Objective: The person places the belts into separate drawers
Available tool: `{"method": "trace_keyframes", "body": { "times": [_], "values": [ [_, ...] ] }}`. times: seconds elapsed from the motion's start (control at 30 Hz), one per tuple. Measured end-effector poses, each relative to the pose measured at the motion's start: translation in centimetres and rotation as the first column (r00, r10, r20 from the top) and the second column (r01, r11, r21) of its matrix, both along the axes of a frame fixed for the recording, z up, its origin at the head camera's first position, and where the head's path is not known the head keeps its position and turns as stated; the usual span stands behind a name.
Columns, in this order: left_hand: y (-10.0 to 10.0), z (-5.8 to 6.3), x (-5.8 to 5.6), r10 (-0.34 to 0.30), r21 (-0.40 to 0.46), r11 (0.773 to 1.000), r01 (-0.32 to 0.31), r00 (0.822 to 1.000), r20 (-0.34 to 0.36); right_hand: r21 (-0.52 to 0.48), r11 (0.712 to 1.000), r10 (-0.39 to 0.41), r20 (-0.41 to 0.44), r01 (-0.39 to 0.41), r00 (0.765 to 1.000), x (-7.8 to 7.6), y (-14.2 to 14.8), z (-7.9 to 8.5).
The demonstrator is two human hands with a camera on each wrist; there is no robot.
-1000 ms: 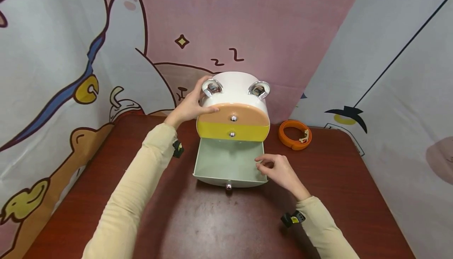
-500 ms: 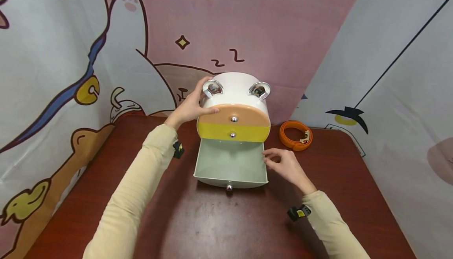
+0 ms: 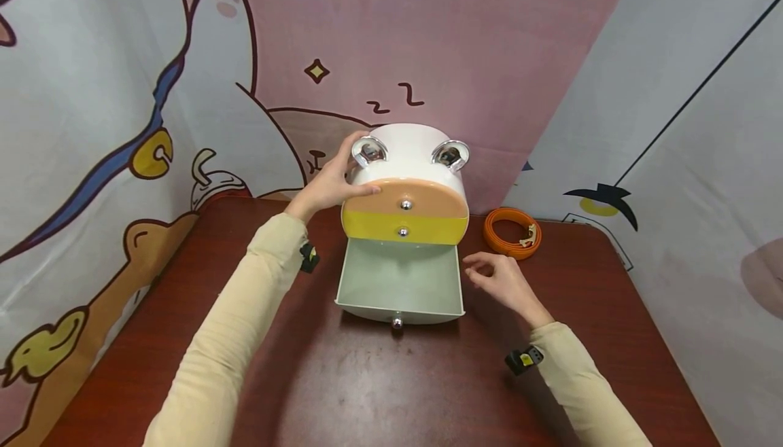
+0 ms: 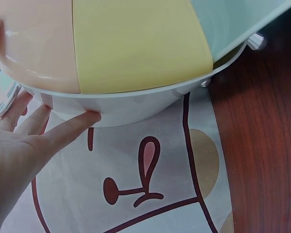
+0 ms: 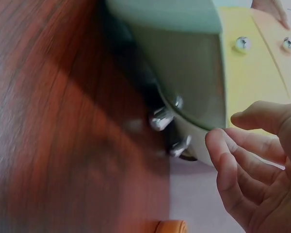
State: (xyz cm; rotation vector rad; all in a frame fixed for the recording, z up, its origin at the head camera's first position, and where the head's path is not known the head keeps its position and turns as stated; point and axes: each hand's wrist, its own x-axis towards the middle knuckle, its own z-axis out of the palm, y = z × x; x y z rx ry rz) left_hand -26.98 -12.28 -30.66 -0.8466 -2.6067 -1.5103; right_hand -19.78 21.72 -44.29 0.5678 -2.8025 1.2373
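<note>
A small rounded storage cabinet [image 3: 406,151] with a white shell, two shiny round ears and stacked drawers stands on the table. The orange drawer [image 3: 422,193] and yellow drawer [image 3: 379,227] are closed. Below them, the pale green drawer [image 3: 399,277] is pulled out, with nothing seen inside. My left hand [image 3: 330,182] grips the cabinet's upper left side, thumb on the orange front; in the left wrist view its fingers [image 4: 82,124] press the white side. My right hand [image 3: 504,284] hovers just right of the green drawer, fingers loosely bent, holding nothing.
A coiled orange strap [image 3: 512,233] lies on the reddish-brown table [image 3: 342,392] to the right of the cabinet. Cartoon-printed cloth [image 3: 477,39] hangs close behind and along both sides. Shiny metal feet [image 5: 161,119] hold the cabinet off the tabletop.
My right hand has moved from over the green drawer's right edge outward to the right and slightly back, away from it. The left hand and the cabinet stay in place.
</note>
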Motion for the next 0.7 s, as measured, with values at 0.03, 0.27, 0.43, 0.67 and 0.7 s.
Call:
{"method": "trace_keyframes", "body": {
  "times": [0.03, 0.27, 0.43, 0.67, 0.7],
  "values": [
    [0.0, 0.0, 0.0, 0.000, 0.000, 1.000, 0.000, 1.000, -0.001, 0.000, 1.000, 0.005, -0.007, -0.005, 1.000, -0.1, 0.1, -0.2],
    [0.0, 0.2, 0.0, -0.006, 0.014, 1.000, 0.006, 1.000, 0.000, 0.006, 1.000, 0.003, 0.008, -0.003, 1.000, -0.7, 1.0, -1.0],
    [0.0, 0.2, 0.0, -0.006, 0.009, 1.000, 0.006, 1.000, 0.002, 0.010, 1.000, 0.001, 0.017, -0.001, 1.000, -1.2, 1.7, -1.4],
    [0.1, 0.2, 0.2, 0.012, 0.000, 1.000, -0.012, 1.000, 0.022, 0.037, 0.999, -0.029, 0.003, 0.029, 1.000, -1.7, 2.6, -2.4],
    [0.1, 0.2, 0.2, 0.017, -0.002, 1.000, -0.016, 0.999, 0.029, 0.039, 0.999, -0.032, -0.001, 0.032, 0.999, -1.8, 2.7, -2.6]
  ]
}}
